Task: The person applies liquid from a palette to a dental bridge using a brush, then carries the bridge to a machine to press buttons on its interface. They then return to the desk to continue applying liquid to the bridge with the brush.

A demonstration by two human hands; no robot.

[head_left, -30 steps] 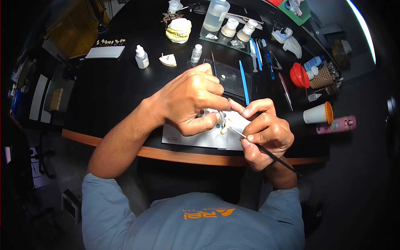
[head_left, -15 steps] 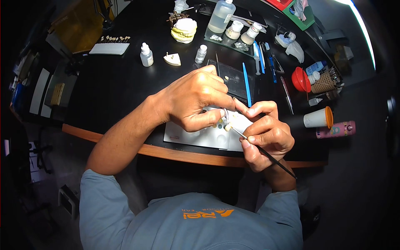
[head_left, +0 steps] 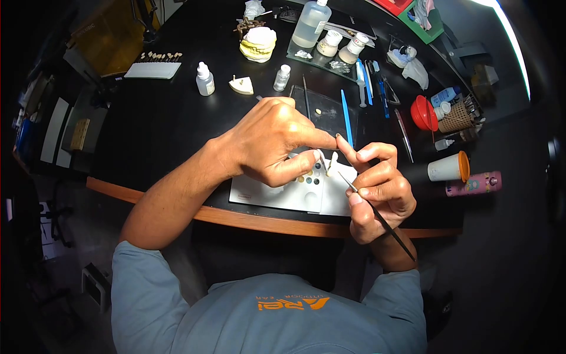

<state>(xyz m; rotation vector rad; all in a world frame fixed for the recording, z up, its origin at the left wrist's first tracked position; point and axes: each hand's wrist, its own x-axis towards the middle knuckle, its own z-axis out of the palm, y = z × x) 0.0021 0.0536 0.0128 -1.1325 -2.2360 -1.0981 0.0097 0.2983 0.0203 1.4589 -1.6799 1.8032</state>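
Note:
My right hand (head_left: 383,194) pinches a slim brush (head_left: 386,227) with a dark handle, its pale tip pointing up and left. Closed thumb to forefinger, my left hand (head_left: 277,141) grips a thin metal tool (head_left: 322,160), mostly hidden by the fingers. The left forefinger meets an outstretched finger of my right hand. Close to the metal tool's tip stands a small whitish tooth-like piece (head_left: 333,158). Below the hands lies a white mixing palette (head_left: 259,192) with small wells of coloured paste. A dark glass slab (head_left: 321,109) with a small cream piece on it sits beyond.
Behind the hands stand a dropper bottle (head_left: 205,79), a small vial (head_left: 282,78), a plaster model piece (head_left: 241,85) and a shade guide (head_left: 153,68). A blue stick (head_left: 346,115) lies right of the slab. To the right are a red bowl (head_left: 423,113) and an orange-rimmed cup (head_left: 449,167).
The brush tip has drawn back from the small tooth-like piece held near the metal tool. That piece now appears higher and slightly right, and more of the coloured wells show.

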